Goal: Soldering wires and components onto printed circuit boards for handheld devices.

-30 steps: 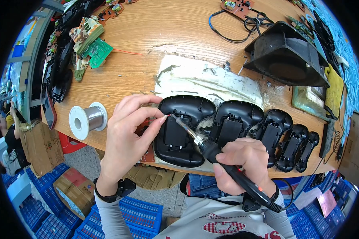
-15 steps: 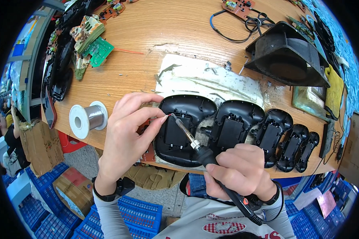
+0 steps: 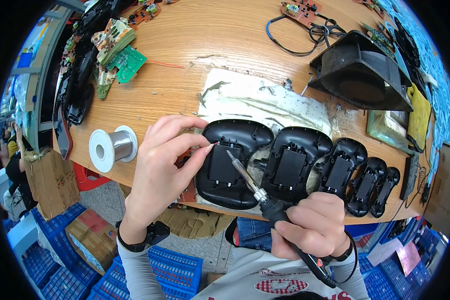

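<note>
My left hand (image 3: 165,157) is closed in a pinch at the upper left of the nearest black plastic shell (image 3: 227,197). A thin reddish wire end (image 3: 216,144) shows at the fingertips, by the metal contact of the shell's raised rectangular box (image 3: 222,167). In my right hand (image 3: 312,227) is a soldering iron (image 3: 274,209), held by its dark handle. Its metal tip hangs above the box, apart from the wire. Several more black shells (image 3: 291,167) run in a row to the right, inner sides up.
A solder spool (image 3: 102,150) stands left of my left hand. A green circuit board (image 3: 128,64) lies beyond it on camouflage cloth (image 3: 113,40). A black fan (image 3: 362,72) and a yellow glove (image 3: 419,117) are at the right. White sheeting (image 3: 255,97) lies behind the shells.
The soldering iron's tip has drawn back from the wire at the contact, toward the lower right, with my right hand. My left hand keeps its pinch in nearly the same place.
</note>
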Demonstrator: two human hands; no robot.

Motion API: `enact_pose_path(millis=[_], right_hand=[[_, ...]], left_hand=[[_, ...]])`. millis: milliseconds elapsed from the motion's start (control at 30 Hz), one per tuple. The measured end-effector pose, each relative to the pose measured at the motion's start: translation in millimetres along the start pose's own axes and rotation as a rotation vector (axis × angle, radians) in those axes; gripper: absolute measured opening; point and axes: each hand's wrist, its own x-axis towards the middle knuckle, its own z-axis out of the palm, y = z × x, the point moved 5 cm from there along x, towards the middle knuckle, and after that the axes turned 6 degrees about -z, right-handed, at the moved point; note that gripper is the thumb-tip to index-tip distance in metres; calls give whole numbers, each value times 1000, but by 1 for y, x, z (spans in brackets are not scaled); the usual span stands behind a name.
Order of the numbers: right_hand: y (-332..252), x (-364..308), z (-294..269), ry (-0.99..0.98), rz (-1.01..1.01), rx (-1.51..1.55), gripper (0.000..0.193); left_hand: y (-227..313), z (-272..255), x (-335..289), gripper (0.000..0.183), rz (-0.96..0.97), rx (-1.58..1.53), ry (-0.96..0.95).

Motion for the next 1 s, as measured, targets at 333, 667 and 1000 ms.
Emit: enact_pose_path(millis=[333, 667, 1000], right_hand=[[-7, -18, -24, -45, 23, 62, 21], [-10, -39, -49, -4, 84, 37, 22], [-19, -55, -69, 55, 122, -17, 24]], left_hand=[[3, -2, 0, 9, 33, 17, 20], [7, -3, 2, 9, 33, 32, 18], [9, -7, 4, 10, 2, 51, -15]])
